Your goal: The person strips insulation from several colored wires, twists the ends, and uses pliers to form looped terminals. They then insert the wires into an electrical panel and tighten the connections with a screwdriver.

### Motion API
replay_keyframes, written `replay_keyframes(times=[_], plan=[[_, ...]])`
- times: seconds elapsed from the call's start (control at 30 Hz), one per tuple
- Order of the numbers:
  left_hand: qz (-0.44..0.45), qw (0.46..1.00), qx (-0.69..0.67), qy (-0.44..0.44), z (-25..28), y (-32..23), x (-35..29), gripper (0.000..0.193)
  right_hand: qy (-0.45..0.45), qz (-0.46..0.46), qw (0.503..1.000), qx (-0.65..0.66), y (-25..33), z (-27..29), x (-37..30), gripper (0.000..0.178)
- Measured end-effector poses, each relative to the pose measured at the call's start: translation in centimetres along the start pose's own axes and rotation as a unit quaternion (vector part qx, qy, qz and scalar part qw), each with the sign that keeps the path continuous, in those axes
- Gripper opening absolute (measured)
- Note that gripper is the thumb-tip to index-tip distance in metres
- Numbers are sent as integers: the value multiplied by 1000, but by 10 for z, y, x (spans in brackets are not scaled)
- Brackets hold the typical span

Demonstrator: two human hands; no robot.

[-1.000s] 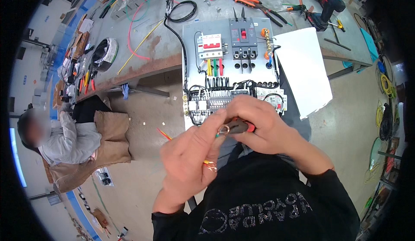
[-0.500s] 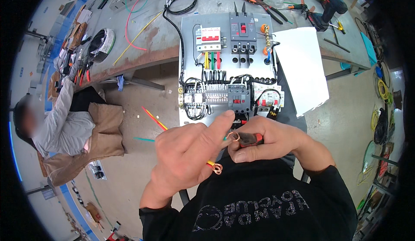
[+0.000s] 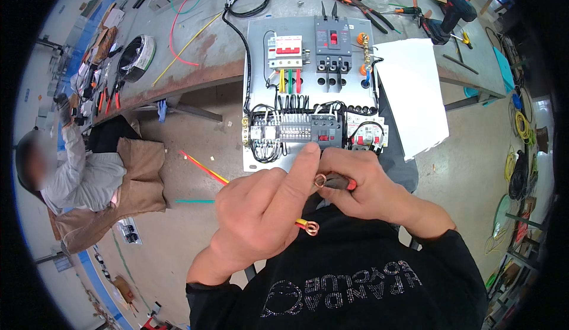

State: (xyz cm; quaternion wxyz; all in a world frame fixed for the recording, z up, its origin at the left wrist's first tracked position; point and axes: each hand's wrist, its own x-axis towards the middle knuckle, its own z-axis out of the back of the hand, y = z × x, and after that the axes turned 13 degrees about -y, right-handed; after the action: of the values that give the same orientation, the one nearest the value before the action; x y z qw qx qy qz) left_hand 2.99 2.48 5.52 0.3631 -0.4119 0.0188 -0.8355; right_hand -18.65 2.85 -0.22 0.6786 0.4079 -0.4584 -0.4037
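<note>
My left hand [image 3: 255, 211] is closed around several wires. Red and yellow ones [image 3: 204, 169] and a green one [image 3: 192, 201] stick out to the left of it. Below its fingers, the other ends of the red and yellow wires show bare copper loops [image 3: 312, 228]. At its fingertips another bare copper loop [image 3: 320, 180] stands up. My right hand [image 3: 361, 185] grips a pair of pliers [image 3: 336, 183] with red on the handles, most of which the palm hides. The pliers' dark jaws are right beside the upper loop; whether they pinch it is hard to see.
Beyond my hands a metal mounting panel [image 3: 261, 45] carries breakers [image 3: 333, 39], a contactor [image 3: 326, 135] and black wiring. White paper [image 3: 412, 93] lies to its right. On the bench are wire strippers [image 3: 349, 1], a cordless drill [image 3: 453, 10] and a cable coil [image 3: 136, 58]. A co-worker [image 3: 89, 164] sits at left.
The upper copper loop now faces up and looks rounder. My right hand and pliers have shifted slightly up, and the lower loops have moved right. The co-worker's arm has moved left.
</note>
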Motion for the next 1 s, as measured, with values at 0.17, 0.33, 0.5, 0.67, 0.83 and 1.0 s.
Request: replay_keyframes(times=[0.17, 0.33, 0.5, 0.67, 0.83, 1.0], plan=[[13, 1000, -16, -22, -7, -1, -3, 66, 25, 38, 999, -19, -8, 6, 13, 22], [-23, 998, 38, -33, -6, 6, 2, 59, 103, -38, 994, 22, -7, 27, 15, 21], [-16, 997, 63, -30, -6, 8, 2, 51, 33, -191, 959, 206, 1, 26, 10, 17], [51, 998, 25, 8, -6, 2, 1, 49, -24, -185, 957, 221, 12, 23, 18, 18], [82, 996, 10, 33, -10, 0, 0, 52, -39, -206, 946, 249, 15, 18, 20, 19], [128, 989, -24, 75, -18, 1, 0, 53, -62, -183, 951, 242, 9, 13, 27, 15]])
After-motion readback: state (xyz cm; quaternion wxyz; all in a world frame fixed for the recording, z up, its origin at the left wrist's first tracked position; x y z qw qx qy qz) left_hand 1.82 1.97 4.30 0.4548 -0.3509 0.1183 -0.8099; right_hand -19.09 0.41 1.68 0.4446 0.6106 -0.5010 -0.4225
